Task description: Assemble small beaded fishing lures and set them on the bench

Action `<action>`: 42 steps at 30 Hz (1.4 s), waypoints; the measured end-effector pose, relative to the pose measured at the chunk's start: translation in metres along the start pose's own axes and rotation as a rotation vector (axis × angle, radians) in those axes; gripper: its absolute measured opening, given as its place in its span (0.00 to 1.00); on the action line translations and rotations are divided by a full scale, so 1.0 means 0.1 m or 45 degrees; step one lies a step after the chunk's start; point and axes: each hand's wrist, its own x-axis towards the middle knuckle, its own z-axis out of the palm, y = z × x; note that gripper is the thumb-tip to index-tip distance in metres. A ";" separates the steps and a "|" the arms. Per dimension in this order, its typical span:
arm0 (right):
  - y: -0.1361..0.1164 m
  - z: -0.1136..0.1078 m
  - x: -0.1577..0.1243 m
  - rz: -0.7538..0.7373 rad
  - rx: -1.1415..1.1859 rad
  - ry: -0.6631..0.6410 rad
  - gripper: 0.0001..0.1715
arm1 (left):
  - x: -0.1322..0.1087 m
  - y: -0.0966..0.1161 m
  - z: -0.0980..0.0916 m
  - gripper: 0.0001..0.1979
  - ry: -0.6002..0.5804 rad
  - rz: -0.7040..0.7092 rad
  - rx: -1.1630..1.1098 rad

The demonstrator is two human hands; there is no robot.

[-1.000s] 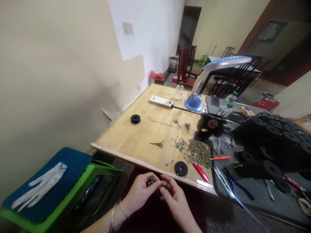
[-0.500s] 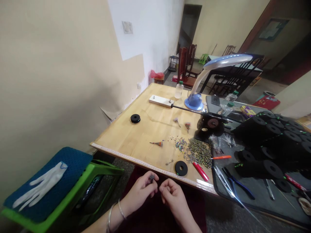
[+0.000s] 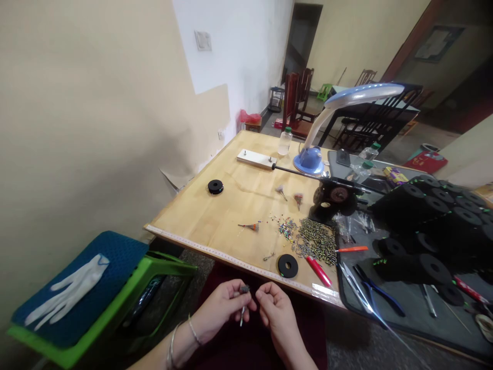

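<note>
Just off the table's near edge, my left hand (image 3: 221, 307) is closed on a small dark-headed piece with a thin pale stem (image 3: 242, 314); the stem points down below the fingers. My right hand (image 3: 276, 311) is beside it, thumb and fingers pinched together. Whatever that pinch holds, if anything, is too small to make out. Nearest to the hands on the table is a black foam ring (image 3: 287, 265). A small metal piece (image 3: 268, 257) lies left of the ring, and a red lighter-like stick (image 3: 319, 271) to its right.
Small striped parts (image 3: 318, 240) and coloured beads (image 3: 287, 228) are heaped mid-table. Fan-shaped bundles (image 3: 252, 226) lie around them. A blue lamp (image 3: 308, 160) stands behind. Pliers (image 3: 379, 293) and black foam rolls (image 3: 408, 200) fill the grey mat. A glove (image 3: 71, 290) rests on the left stool.
The piece in my left hand has turned, so its pale stem now shows below the fingers. My right hand stays pinched close by. The view has shifted slightly.
</note>
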 end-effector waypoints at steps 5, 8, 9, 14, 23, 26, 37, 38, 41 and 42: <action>0.00 0.02 0.00 -0.006 -0.006 -0.013 0.24 | -0.01 -0.01 0.04 0.18 -0.026 -0.005 0.019; 0.00 0.02 0.00 -0.007 -0.006 0.021 0.24 | -0.02 0.00 0.05 0.18 -0.026 -0.009 0.030; 0.00 0.02 0.00 -0.009 -0.007 0.022 0.24 | -0.02 0.00 0.05 0.18 -0.029 -0.003 0.044; -0.02 0.04 0.00 -0.007 0.005 -0.004 0.25 | 0.00 -0.02 0.05 0.17 -0.058 0.029 0.136; -0.05 0.07 -0.01 -0.009 0.002 0.035 0.25 | 0.01 -0.02 0.07 0.17 -0.054 0.038 0.129; -0.02 0.05 -0.01 -0.020 0.033 0.024 0.25 | 0.01 -0.01 0.07 0.18 -0.048 0.041 0.130; 0.01 0.06 -0.01 -0.014 0.038 0.018 0.26 | 0.02 -0.04 0.06 0.17 -0.064 0.046 0.116; 0.01 0.06 -0.01 -0.015 0.034 0.021 0.26 | 0.02 -0.04 0.06 0.17 -0.067 0.045 0.109; 0.00 0.07 -0.01 -0.013 0.030 0.031 0.27 | 0.03 -0.05 0.06 0.17 -0.062 0.043 0.072; 0.00 0.07 0.00 -0.011 0.032 0.035 0.27 | 0.03 -0.05 0.06 0.16 -0.050 0.044 0.057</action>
